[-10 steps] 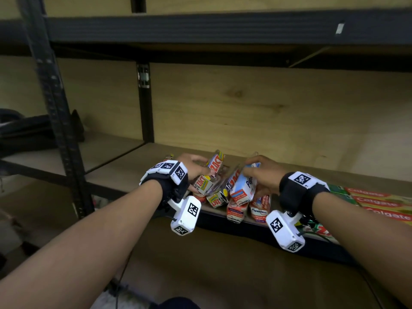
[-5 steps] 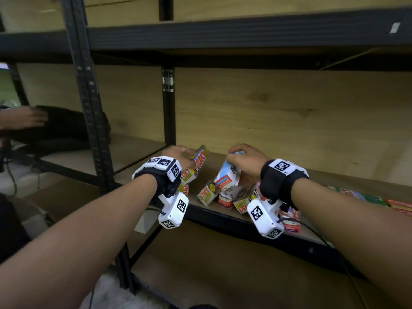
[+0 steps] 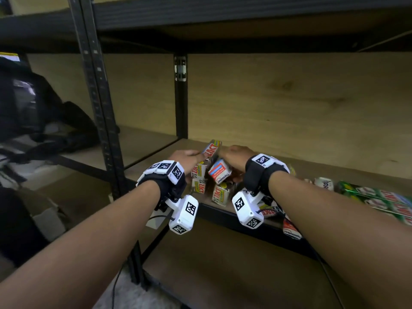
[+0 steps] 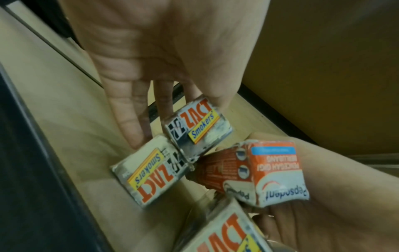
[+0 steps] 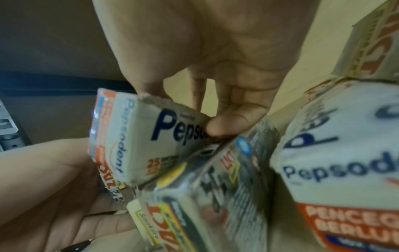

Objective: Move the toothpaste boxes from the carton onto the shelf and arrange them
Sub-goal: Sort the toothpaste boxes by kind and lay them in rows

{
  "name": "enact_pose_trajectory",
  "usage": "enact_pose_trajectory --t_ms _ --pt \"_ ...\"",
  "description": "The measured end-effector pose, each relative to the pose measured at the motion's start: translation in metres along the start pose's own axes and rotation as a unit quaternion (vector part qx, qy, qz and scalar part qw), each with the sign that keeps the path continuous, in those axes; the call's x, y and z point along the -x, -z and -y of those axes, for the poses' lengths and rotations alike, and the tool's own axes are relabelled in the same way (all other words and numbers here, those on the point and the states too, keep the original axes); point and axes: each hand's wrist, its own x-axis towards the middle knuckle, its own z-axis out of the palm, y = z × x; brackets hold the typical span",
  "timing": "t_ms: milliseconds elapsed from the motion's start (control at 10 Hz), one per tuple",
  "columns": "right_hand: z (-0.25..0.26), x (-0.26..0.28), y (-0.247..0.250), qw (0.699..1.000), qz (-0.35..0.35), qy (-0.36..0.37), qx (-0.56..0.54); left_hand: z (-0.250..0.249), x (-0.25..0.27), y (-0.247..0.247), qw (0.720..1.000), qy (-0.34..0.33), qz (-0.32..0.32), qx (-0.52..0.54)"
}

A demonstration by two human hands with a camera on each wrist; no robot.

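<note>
Toothpaste boxes, unsorted heap at frame centre on shelf (image 3: 289, 168): left hand (image 3: 186, 158) pinching a Zact box (image 3: 211, 150), right hand (image 3: 236, 157) gripping a Pepsodent box (image 3: 219, 172); arranging unfinished.

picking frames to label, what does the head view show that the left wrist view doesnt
Only the head view shows the black metal shelf frame, the green Colgate boxes lying flat to the right, and both wrist-worn cameras. Only the left wrist view shows the left hand's palm, its fingers reaching down to two white-and-orange Zact Smokers boxes. Both show the red-and-white Pepsodent box gripped by the right hand, and the wooden shelf board.
</note>
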Motion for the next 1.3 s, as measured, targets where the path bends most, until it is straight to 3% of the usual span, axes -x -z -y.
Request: enact_pose_trajectory --t_ms 200,400,500,700,800,1100,1300 --pt "0.002 -0.013 -0.012 0.999 0.001 0.009 0.038 0.006 -0.001 0.007 0.998 0.020 0.025 0.053" --pt "0.001 -0.009 -0.010 0.999 0.004 0.001 0.047 0.005 0.005 0.005 0.999 0.003 0.005 0.040" --pt "0.001 0.002 0.003 1.000 0.011 -0.003 0.019 -0.003 0.012 0.005 1.000 -0.012 -0.015 -0.012" --pt "-0.005 0.032 0.041 0.999 -0.003 0.014 0.032 -0.035 0.035 0.008 0.971 -0.083 -0.080 -0.210" --pt "-0.008 0.054 0.064 0.998 -0.009 0.010 0.057 -0.052 0.050 0.005 0.965 -0.094 -0.087 -0.229" --pt "-0.053 0.095 0.140 0.993 -0.062 -0.030 0.093 -0.088 0.082 -0.054 0.967 -0.128 0.041 -0.218" --pt "-0.096 0.110 0.169 0.983 -0.067 -0.073 0.153 -0.090 0.095 -0.104 0.940 -0.128 0.148 -0.279"
